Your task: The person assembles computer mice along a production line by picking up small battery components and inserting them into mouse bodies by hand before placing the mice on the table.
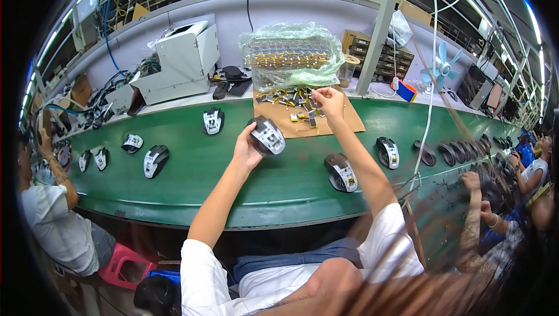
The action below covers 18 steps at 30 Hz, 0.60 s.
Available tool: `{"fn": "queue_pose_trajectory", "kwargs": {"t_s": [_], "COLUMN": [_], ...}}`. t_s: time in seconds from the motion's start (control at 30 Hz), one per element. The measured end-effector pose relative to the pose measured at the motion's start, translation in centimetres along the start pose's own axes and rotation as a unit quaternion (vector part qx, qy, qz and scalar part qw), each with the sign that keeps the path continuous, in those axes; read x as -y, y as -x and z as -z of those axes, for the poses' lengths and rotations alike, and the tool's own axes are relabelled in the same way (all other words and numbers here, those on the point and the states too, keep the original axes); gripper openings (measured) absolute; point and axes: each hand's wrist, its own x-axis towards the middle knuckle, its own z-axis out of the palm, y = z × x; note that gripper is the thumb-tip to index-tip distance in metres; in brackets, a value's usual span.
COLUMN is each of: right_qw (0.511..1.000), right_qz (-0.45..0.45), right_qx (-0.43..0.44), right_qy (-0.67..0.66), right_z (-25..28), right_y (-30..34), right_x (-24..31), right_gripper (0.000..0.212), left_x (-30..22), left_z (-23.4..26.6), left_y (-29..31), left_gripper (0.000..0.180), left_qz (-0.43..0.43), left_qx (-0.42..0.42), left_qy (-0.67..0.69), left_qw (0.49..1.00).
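My left hand [247, 150] is closed around a half-assembled computer mouse [268, 136], held above the green belt with its white and black inside facing up. Over a brown cardboard sheet [345, 122] at the far side, my right hand [331, 104] has its fingertips pinched together; what they hold, if anything, is too small to name. Just beside those fingertips lies a loose pile of small battery packs [283, 98], silver and yellow with thin leads. Nearest my right forearm on the belt is another open mouse [341, 172].
The green belt [192, 188] carries several more open mice, including one mouse [213, 121] and dark shells [448, 154] in a row. Behind stand a bubble-wrapped battery tray [291, 54], a white machine [180, 54], a metal post [379, 30] and a fan [442, 65]. Co-workers sit left and right.
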Motion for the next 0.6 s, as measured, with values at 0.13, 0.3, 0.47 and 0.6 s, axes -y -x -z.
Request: {"fn": "queue_pose_trajectory", "kwargs": {"t_s": [0.13, 0.3, 0.47, 0.6], "right_qw": [0.982, 0.968, 0.958, 0.947], "right_qz": [-0.113, -0.091, 0.146, 0.143], "right_qx": [0.06, 0.231, 0.199, 0.227], "right_qy": [-0.137, -0.039, 0.148, 0.175], "right_z": [-0.1, -2.5, -3.3, -3.2], "right_y": [2.8, 10.6, 14.7, 14.6], "right_x": [0.8, 2.8, 2.8, 2.6], "right_gripper": [0.011, 0.012, 0.008, 0.007], "left_x": [0.4, 0.6, 1.3, 2.2], "left_z": [0.6, 0.7, 0.0, -0.3], "left_y": [-0.5, 0.4, 0.4, 0.3], "left_gripper": [0.044, 0.057, 0.055, 0.046], "left_qz": [-0.002, -0.031, 0.011, 0.052], "left_qx": [0.03, 0.011, 0.06, 0.068], "left_qy": [0.029, 0.037, 0.058, 0.044], "left_qw": [0.999, 0.999, 0.996, 0.995]}}
